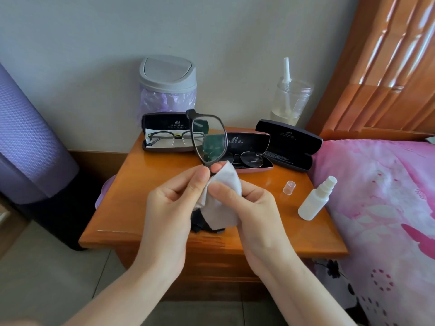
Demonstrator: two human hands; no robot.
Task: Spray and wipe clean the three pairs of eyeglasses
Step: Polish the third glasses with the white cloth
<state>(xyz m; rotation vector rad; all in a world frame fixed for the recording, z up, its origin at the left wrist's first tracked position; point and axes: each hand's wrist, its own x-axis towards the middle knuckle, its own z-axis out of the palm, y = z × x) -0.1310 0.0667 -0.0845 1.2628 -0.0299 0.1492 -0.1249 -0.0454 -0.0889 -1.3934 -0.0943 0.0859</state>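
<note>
Single head-worn wide-angle view, forward and down, close above a wooden nightstand (131, 180).

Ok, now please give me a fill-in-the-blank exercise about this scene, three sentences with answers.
The right hand grips a white ____ at the lower end of the dark-framed glasses.
The spray bottle is missing its clear ____, which stands beside it on the table.
Two open cases hold glasses; the third case is ____.
Answers: cloth; cap; empty.

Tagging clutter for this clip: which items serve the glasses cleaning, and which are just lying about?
In use: dark-framed glasses, white cloth, spray bottle, loose cap, left cased glasses, middle cased glasses.
Lying about: lidded bin, clear jar, purple roll.
</note>
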